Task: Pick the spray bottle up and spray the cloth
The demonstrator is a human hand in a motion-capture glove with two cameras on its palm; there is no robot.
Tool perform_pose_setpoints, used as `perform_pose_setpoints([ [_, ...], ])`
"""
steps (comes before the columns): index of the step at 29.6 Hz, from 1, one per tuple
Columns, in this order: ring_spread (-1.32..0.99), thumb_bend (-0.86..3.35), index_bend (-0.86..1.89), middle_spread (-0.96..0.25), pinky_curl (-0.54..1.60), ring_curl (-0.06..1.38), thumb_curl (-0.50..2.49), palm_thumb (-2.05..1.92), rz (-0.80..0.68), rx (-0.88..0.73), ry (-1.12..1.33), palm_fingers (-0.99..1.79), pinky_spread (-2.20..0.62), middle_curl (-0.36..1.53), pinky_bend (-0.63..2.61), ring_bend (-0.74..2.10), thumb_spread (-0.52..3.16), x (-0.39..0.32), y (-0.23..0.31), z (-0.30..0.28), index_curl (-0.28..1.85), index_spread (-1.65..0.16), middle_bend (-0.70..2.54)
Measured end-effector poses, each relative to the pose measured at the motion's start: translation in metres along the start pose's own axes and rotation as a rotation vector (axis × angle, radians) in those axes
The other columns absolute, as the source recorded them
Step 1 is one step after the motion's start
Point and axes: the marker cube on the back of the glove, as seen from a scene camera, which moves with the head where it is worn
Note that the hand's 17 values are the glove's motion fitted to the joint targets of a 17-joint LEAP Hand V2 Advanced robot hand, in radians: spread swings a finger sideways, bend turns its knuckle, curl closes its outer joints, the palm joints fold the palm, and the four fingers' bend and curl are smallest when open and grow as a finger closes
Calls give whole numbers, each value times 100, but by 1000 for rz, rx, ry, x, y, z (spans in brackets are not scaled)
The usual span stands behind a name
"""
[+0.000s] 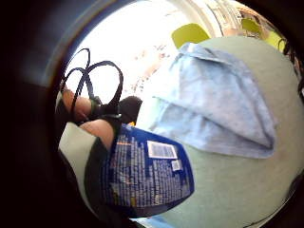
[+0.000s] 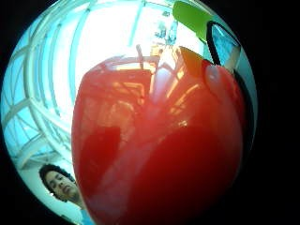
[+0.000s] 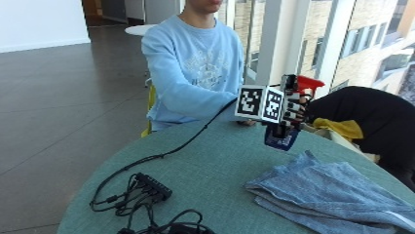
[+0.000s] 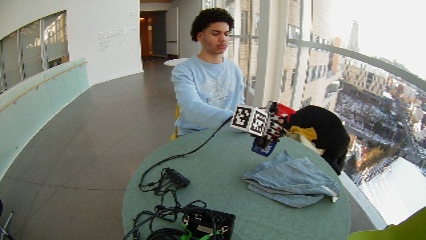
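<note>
Outside view: a person in a light blue sweatshirt sits at a round green table (image 3: pixel 214 161). Their gloved right hand (image 3: pixel 290 109) is raised above the tabletop, at about chest height, with the forearm reaching forward over the table's edge. The fingers are curled round a spray bottle (image 3: pixel 285 131), which is held upright and clear of the table; its red trigger head (image 3: pixel 309 84) shows above the hand and its dark blue labelled body hangs below. The bottle looks lifted to that height so the nozzle can be aimed down at the target.

A folded blue cloth (image 3: pixel 337 195) lies flat on the table, near the bottle but lower and off to one side of it, towards the table's edge. The little finger side palm view shows the bottle's blue label (image 1: pixel 147 171) close against the palm, with the cloth (image 1: pixel 213 109) spread on the green surface beyond. The thumb side palm view is almost filled by the red head (image 2: pixel 159 140).

Judging by this, the pick-up is done and spraying remains. Black cables (image 3: pixel 139 192) lie at the table's near side.
</note>
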Motion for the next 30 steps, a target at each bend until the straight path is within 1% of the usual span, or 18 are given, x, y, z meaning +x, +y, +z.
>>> perform_pose_setpoints([
  [4, -7, -3, 16, -11, 37, 40, 68, 90, -77, -23, -88, 121, 6, 52, 28, 58, 70, -15, 14, 35, 47, -19, 49],
  [9, -7, -3, 16, -11, 37, 40, 68, 90, -138, -69, -185, 120, 6, 52, 28, 57, 71, -27, 33, 76, 47, -19, 48],
  [14, -7, -3, 16, -11, 37, 40, 67, 88, -181, -115, -209, 120, 6, 52, 27, 57, 72, -30, 47, 109, 47, -19, 48],
  [22, -7, -3, 18, -10, 36, 39, 62, 82, -187, -158, -257, 122, 5, 53, 24, 54, 87, -26, 59, 135, 48, -20, 51],
  [30, -8, -5, 17, -10, 36, 39, 54, 75, -175, -188, -243, 121, 5, 52, 23, 52, 99, -23, 62, 138, 48, -21, 51],
])
